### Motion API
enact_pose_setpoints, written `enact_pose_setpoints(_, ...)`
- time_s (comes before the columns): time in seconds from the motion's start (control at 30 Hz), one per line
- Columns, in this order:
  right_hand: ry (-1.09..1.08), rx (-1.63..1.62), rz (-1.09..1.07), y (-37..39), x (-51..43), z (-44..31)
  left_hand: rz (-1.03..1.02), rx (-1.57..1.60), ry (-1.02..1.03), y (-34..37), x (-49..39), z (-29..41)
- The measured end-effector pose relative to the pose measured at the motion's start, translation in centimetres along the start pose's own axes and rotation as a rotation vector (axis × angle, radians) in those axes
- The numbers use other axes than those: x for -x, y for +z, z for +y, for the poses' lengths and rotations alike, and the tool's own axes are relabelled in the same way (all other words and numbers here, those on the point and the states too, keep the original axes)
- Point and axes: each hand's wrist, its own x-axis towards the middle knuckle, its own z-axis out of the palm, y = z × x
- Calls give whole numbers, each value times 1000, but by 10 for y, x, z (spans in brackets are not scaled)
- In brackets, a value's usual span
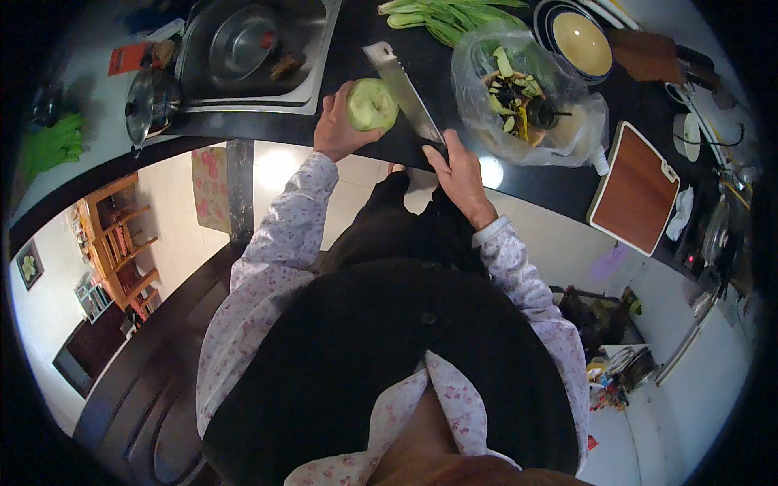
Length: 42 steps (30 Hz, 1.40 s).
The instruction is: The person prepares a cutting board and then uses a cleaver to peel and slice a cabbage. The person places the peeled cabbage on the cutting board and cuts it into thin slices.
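Observation:
My left hand (342,124) is curled around the left side of a round, pale green vegetable (372,104) with a dimple in its face; its exact kind is unclear. A kitchen knife (410,97) with a wide steel blade is in my right hand (459,173), my fingers closed around its dark handle. The blade slants up and to the left, away from me, and passes close by the vegetable's right side. Whether the two touch, I cannot tell. Both hands are at the front edge of the black countertop (346,54).
A steel sink (316,79) holding a clear bowl (243,42) is on the left, beside a lidded pot (152,106). Right of the knife sits a plastic bag (471,85) with green scraps. Beyond are leafy greens (437,18), bowls (580,45) and a brown cutting board (635,188).

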Motion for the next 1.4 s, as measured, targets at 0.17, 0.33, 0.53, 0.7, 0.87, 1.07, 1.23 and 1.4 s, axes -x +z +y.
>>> enact_pose_setpoints(0.17, -118, 168, 73, 24, -6, -28, 68, -50, 52, 7, -2, -3)
enact_pose_setpoints(0.33, -184, 291, 30, 44, -7, -28, 119, 5, 134, 15, -3, -18)
enact_pose_setpoints(0.53, -201, 339, 8, 47, -5, -23, 53, 126, 173, 19, -10, -26)
enact_pose_setpoints(0.7, -233, 328, -20, 45, -5, -18, 60, 118, 205, 25, -11, -33)
enact_pose_setpoints(0.87, -226, 349, -56, 52, -24, -11, 116, -37, 209, 26, -9, -24)
enact_pose_setpoints(1.07, -204, 379, -9, 55, -12, -7, 94, 38, 215, 36, -19, -45)
enact_pose_setpoints(1.23, -201, 411, -71, 46, -21, -2, 93, -21, 229, 26, -25, -27)
enact_pose_setpoints(1.4, -211, 388, -95, 37, -21, -1, 91, 57, 205, 26, -29, -31)
